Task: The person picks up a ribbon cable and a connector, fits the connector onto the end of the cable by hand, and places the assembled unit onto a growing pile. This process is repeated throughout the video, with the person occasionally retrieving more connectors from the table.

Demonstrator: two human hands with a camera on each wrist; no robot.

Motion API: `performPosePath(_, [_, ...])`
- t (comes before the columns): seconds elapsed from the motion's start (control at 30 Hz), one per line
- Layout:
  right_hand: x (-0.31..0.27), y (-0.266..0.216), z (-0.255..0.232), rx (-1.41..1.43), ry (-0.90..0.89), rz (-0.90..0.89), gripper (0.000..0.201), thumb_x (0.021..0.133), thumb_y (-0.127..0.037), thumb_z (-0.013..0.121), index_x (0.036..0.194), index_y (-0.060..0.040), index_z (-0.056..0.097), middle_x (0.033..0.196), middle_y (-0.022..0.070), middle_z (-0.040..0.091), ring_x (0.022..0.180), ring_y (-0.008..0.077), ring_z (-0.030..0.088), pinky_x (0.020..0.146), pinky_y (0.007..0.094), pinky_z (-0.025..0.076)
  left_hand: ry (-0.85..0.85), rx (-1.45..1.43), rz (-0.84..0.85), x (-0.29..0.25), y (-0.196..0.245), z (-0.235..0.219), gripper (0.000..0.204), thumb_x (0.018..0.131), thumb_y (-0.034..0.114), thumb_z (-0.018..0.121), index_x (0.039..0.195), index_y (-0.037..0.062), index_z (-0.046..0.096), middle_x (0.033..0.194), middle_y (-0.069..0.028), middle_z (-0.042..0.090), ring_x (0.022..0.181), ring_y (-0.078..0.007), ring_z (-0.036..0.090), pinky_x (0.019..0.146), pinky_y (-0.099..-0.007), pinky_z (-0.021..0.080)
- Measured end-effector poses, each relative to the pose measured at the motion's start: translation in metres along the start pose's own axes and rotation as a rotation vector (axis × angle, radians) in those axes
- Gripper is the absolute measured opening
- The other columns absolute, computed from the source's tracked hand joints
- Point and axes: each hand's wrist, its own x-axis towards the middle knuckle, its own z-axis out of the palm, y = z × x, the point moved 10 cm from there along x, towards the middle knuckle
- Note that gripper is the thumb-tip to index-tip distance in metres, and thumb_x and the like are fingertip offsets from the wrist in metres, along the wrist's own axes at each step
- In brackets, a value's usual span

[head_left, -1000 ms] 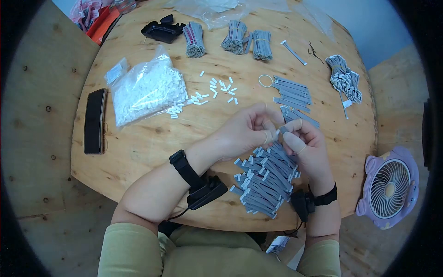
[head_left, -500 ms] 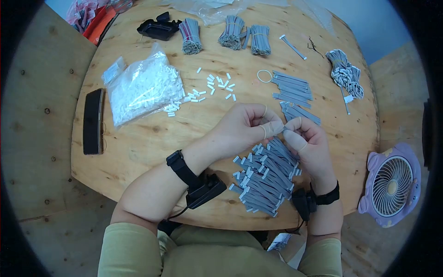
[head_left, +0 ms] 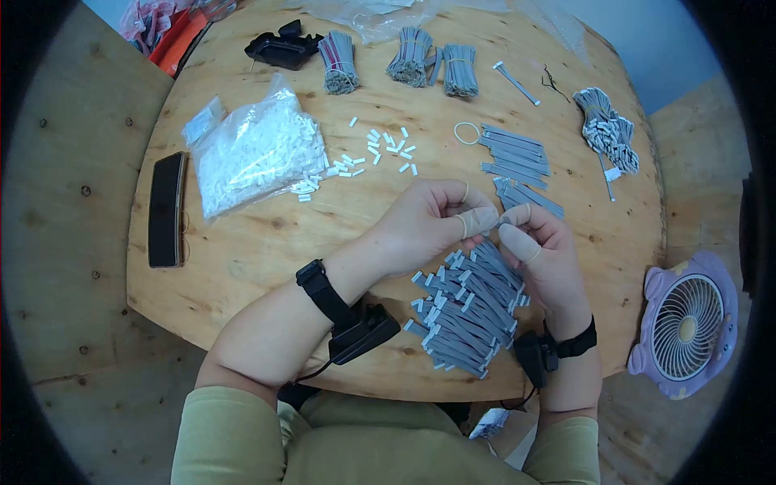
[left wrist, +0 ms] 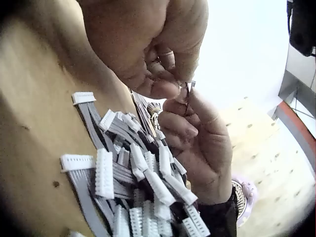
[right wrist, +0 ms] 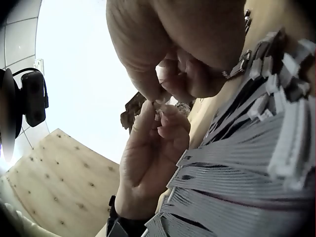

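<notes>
My left hand (head_left: 420,222) pinches a small white connector (right wrist: 159,104) between thumb and forefinger. Facing it, my right hand (head_left: 548,255) pinches the end of a short grey ribbon cable (left wrist: 187,102), and the fingertips of both hands meet over the two parts. Most of the connector and cable is hidden by the fingers, which wear pale finger cots. Right below the hands lies a heap of grey ribbon cables with white connectors (head_left: 465,311). Beyond the right hand, loose ribbon cables (head_left: 517,153) lie in a flat row.
Loose white connectors (head_left: 390,145) are scattered beside a clear bag of connectors (head_left: 259,158). Banded cable bundles (head_left: 410,61) stand at the back, with a connector-ended bundle (head_left: 602,129) at right. A phone (head_left: 167,210) lies at left; a purple fan (head_left: 687,327) stands at the right edge.
The hands have drawn together, bringing the white connector and the cable end, visible a second ago, into contact and mostly behind the fingertips. Things on the table have not moved.
</notes>
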Motion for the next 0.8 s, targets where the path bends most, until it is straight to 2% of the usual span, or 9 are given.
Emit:
performPosePath(0.27, [-0.001,0.0,-0.002,0.032,0.015,0.018,0.008,0.078,-0.013,0.059,0.078,-0.0056,0.054,0.062,-0.0065,0.048,0.05,-0.0005,0.037,0.044,0.0143,0.027,-0.037,-0.254,-0.006,0.0,-0.004,0.004,0.014,0.082,0.011,0.055,0.091,0.0002,0.056,0.079,-0.004,0.057,0.069,-0.009,0.055,0.062,-0.0207,0.046])
performPosePath(0.33, [-0.001,0.001,-0.003,0.036,0.018,0.025,0.008,0.078,-0.012,0.059,0.077,-0.0058,0.054,0.062,-0.0066,0.048,0.049,-0.0006,0.037,0.044,0.0143,0.026,-0.041,-0.296,-0.058,-0.001,-0.007,0.005,0.015,0.081,0.009,0.055,0.092,-0.0002,0.056,0.079,-0.0047,0.058,0.069,-0.0097,0.056,0.062,-0.0207,0.047])
performPosePath(0.57, [-0.004,-0.002,0.001,0.013,-0.052,0.034,0.009,0.076,-0.012,0.061,0.078,-0.0051,0.055,0.066,-0.0045,0.052,0.054,-0.0004,0.043,0.047,0.0137,0.031,-0.058,-0.398,-0.164,-0.005,-0.011,0.009,0.017,0.08,0.008,0.056,0.095,-0.0014,0.056,0.078,-0.006,0.059,0.067,-0.0108,0.057,0.062,-0.0209,0.048])
performPosePath(0.8, [-0.005,-0.001,0.003,0.02,-0.086,0.038,0.01,0.075,-0.01,0.062,0.079,-0.0036,0.055,0.069,-0.002,0.056,0.059,0.0018,0.049,0.053,0.015,0.038,-0.07,-0.345,-0.163,-0.006,-0.011,0.011,0.017,0.08,0.008,0.056,0.094,-0.0019,0.057,0.077,-0.0065,0.059,0.067,-0.0104,0.057,0.061,-0.0206,0.048])
